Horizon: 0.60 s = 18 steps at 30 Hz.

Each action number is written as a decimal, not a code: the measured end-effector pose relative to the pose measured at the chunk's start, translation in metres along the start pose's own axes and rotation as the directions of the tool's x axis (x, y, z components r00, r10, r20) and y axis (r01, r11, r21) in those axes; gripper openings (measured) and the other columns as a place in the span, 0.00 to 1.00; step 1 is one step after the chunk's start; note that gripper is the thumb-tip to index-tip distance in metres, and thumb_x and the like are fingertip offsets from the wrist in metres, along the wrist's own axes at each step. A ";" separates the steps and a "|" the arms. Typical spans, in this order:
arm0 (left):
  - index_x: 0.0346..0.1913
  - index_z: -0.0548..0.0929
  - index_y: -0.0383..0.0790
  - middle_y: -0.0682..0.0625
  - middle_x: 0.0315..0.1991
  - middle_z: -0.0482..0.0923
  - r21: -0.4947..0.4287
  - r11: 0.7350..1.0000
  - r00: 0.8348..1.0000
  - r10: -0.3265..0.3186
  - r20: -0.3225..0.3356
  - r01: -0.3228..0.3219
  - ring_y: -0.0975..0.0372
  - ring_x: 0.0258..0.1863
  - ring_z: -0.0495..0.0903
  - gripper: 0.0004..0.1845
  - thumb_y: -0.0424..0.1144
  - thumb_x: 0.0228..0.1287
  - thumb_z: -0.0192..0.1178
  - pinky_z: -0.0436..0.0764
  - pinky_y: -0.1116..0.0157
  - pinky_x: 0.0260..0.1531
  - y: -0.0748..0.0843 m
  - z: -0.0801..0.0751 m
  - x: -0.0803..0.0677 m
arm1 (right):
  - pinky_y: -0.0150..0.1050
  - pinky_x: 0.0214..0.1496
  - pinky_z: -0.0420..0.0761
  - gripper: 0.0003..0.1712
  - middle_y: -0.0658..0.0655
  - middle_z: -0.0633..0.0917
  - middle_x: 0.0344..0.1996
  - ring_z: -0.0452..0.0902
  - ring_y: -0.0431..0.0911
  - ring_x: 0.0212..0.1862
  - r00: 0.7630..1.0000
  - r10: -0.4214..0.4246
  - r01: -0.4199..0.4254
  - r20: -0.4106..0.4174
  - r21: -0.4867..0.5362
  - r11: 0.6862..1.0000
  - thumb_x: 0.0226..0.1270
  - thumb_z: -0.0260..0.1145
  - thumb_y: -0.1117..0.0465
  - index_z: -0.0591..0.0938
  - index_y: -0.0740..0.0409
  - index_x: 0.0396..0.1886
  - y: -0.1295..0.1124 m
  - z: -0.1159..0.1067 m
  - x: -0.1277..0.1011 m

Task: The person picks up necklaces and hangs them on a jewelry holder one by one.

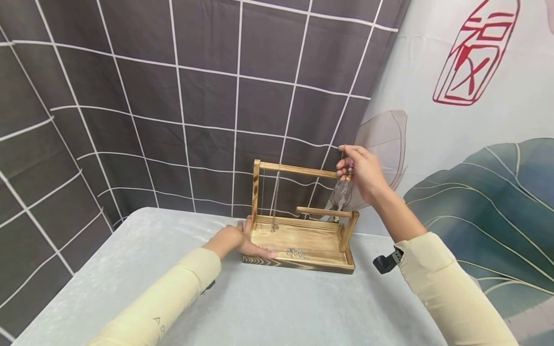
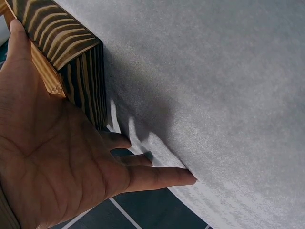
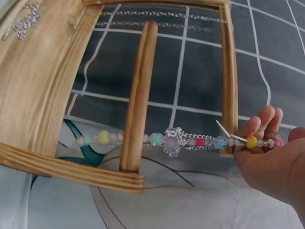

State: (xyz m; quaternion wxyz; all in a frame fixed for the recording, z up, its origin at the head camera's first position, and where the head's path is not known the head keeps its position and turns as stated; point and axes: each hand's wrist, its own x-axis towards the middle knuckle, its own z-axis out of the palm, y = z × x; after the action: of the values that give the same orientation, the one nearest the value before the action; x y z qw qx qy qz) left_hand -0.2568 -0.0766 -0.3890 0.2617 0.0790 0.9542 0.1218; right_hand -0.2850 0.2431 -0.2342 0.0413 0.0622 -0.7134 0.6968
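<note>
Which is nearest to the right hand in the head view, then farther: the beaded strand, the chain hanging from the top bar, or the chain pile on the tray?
1. Beaded strand, pinched in the right hand.
2. Hanging chain, left along the top bar.
3. Chain pile, low on the tray's front.

Behind the grey table (image 1: 268,307): dark grid-patterned curtain (image 1: 173,96); to its right, pale cloth (image 1: 476,144) printed with green leaves and a red seal mark.

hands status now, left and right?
Left hand: open, straight fingers pressed against the wooden stand.
Right hand: pinching the bead chain beside the top bar.
</note>
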 end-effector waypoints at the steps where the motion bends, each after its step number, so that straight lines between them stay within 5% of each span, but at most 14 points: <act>1: 0.94 0.31 0.41 0.29 0.94 0.41 -0.002 1.000 1.000 0.002 0.002 -0.002 0.30 0.90 0.53 0.83 0.90 0.57 0.62 0.66 0.35 0.88 0.000 0.000 0.000 | 0.27 0.32 0.86 0.13 0.46 0.86 0.26 0.84 0.37 0.27 1.000 0.003 -0.003 0.003 -0.007 1.000 0.97 0.52 0.53 0.77 0.53 0.63 0.001 0.002 -0.001; 18: 0.93 0.31 0.39 0.27 0.93 0.40 -0.006 1.000 1.000 0.020 0.008 -0.020 0.29 0.91 0.50 0.82 0.90 0.58 0.61 0.63 0.35 0.89 -0.001 0.000 0.002 | 0.33 0.41 0.94 0.27 0.45 0.90 0.29 0.92 0.38 0.31 0.996 0.036 -0.032 0.079 -0.053 0.998 0.97 0.49 0.54 0.68 0.68 0.81 0.020 0.055 -0.004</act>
State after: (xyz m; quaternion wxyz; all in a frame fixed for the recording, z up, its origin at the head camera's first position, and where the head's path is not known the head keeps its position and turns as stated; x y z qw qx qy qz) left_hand -0.2588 -0.0772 -0.3907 0.2643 0.0883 0.9520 0.1268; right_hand -0.2825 0.1891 -0.2563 0.0022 0.0768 -0.7331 0.6758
